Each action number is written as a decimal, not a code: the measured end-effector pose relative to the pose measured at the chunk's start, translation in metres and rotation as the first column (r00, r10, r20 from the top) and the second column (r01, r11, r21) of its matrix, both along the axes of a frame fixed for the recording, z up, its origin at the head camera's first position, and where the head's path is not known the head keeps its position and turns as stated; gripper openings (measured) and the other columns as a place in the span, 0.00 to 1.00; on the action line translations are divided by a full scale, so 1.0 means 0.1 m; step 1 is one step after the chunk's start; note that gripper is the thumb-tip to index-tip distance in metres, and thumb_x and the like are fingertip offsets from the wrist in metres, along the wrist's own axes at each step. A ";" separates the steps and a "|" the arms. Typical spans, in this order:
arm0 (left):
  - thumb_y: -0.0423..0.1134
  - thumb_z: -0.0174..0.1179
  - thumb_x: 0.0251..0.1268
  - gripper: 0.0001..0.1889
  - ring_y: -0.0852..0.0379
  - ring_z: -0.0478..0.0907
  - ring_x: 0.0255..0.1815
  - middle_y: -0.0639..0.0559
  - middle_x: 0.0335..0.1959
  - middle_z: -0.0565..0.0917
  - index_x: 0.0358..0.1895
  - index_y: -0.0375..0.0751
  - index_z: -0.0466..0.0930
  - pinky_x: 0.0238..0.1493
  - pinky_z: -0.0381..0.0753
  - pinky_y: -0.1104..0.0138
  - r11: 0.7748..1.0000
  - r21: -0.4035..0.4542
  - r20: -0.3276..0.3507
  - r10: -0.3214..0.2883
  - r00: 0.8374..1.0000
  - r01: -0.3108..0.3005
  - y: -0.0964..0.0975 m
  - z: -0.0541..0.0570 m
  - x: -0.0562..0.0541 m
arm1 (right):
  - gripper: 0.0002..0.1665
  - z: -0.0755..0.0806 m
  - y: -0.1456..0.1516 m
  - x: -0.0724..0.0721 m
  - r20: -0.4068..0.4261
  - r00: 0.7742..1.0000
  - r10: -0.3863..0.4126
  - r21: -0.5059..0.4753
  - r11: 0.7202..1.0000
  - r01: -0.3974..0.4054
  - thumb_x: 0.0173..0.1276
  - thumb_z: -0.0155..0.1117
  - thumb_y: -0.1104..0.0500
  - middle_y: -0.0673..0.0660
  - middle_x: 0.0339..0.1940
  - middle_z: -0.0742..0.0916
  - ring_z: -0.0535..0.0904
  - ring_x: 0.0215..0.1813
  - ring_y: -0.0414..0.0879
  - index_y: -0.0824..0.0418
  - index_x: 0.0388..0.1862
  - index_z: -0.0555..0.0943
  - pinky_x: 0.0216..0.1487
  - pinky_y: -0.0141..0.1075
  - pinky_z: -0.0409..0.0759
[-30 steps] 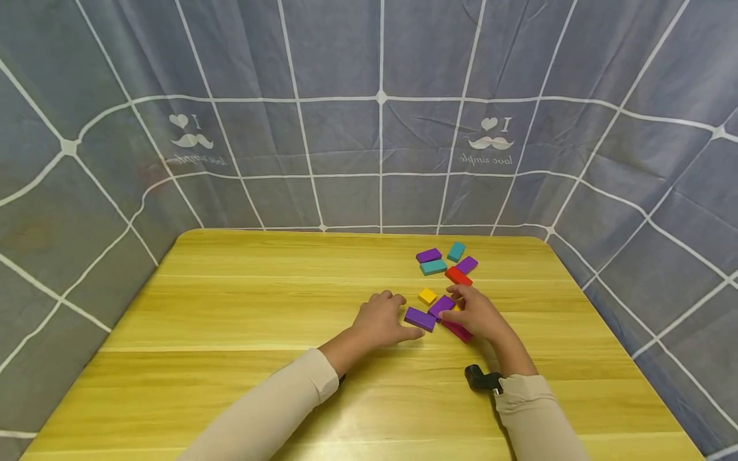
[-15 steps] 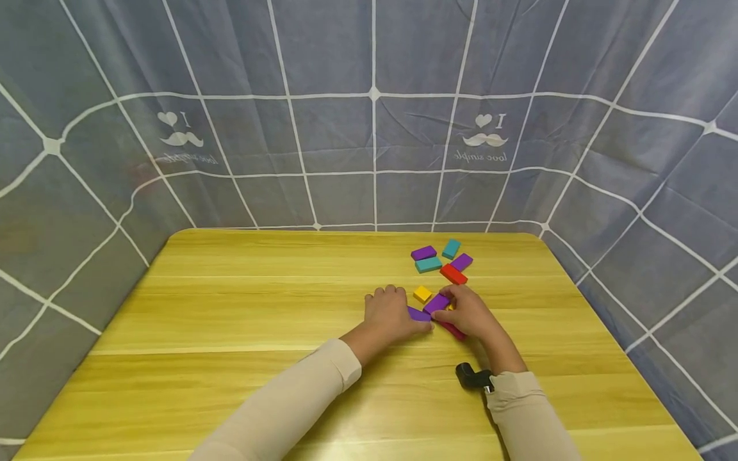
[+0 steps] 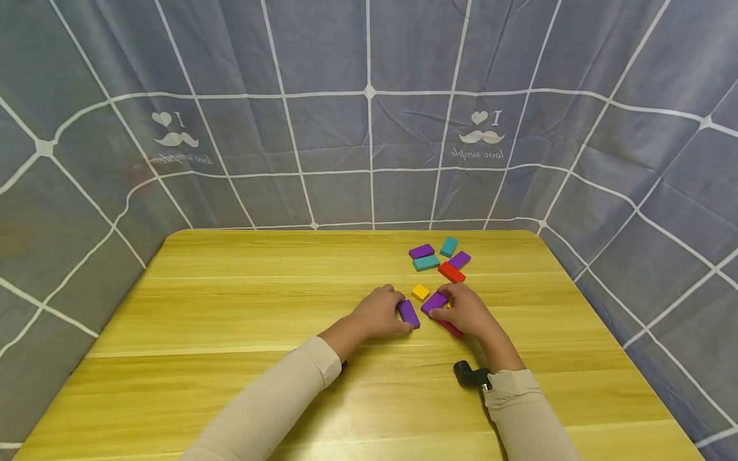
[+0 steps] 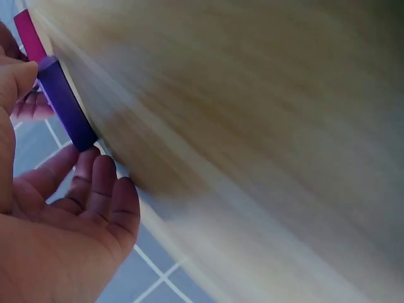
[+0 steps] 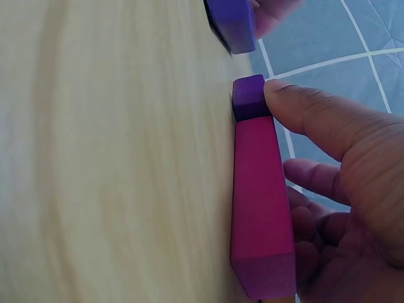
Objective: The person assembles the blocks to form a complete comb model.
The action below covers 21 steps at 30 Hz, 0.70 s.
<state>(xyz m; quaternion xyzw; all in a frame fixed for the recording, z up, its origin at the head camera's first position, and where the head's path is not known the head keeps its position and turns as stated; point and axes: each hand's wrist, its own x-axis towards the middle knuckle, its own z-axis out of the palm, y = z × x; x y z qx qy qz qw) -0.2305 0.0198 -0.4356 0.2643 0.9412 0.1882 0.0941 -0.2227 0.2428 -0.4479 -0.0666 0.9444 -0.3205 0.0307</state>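
Note:
My left hand pinches a purple block between thumb and fingertips. In the left wrist view this purple block slants from the thumb down to the fingers. Just right of it, my right hand holds a second purple block with thumb and index finger at its ends. A crimson block lies right against that block in the right wrist view, beneath the right hand. The hand mostly covers a yellow block. Another small yellow block lies just beyond the two purple ones.
Farther back on the wooden table lie a red block, two teal blocks and two more purple blocks. A grey checked curtain surrounds the table. A black wrist camera sits by the right sleeve.
My left hand has reached to the near purple block, taken hold of it, turned it and drawn it left from the other purple block. The right hand has stayed nearly in place.

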 end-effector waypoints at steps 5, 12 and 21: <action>0.55 0.71 0.55 0.33 0.54 0.75 0.50 0.50 0.50 0.77 0.61 0.38 0.78 0.56 0.75 0.64 0.998 0.047 0.025 -0.048 0.999 0.047 -0.06 0.01 -0.01 | 0.31 0.00 -0.01 0.00 -0.001 1.000 -0.004 -0.008 1.000 0.004 0.59 0.76 0.55 0.64 0.50 0.80 0.75 0.47 0.56 0.70 0.57 0.78 0.50 0.48 0.78; 0.50 0.71 0.54 0.31 0.56 0.74 0.52 0.53 0.51 0.79 0.60 0.40 0.79 0.59 0.73 0.65 0.989 0.095 0.059 -0.119 0.991 0.113 -0.23 0.00 -0.15 | 0.33 -0.02 -0.03 0.01 0.008 1.000 0.003 -0.004 1.000 -0.003 0.59 0.76 0.55 0.65 0.50 0.79 0.75 0.48 0.56 0.71 0.58 0.77 0.50 0.47 0.78; 0.45 0.71 0.56 0.31 0.51 0.75 0.50 0.46 0.50 0.80 0.60 0.32 0.77 0.57 0.74 0.59 0.976 0.180 0.024 -0.129 0.991 0.123 -0.80 0.00 -0.67 | 0.36 -0.02 -0.02 -0.01 0.013 1.000 0.001 0.040 0.999 -0.002 0.58 0.77 0.53 0.65 0.53 0.80 0.75 0.50 0.57 0.72 0.60 0.76 0.54 0.50 0.78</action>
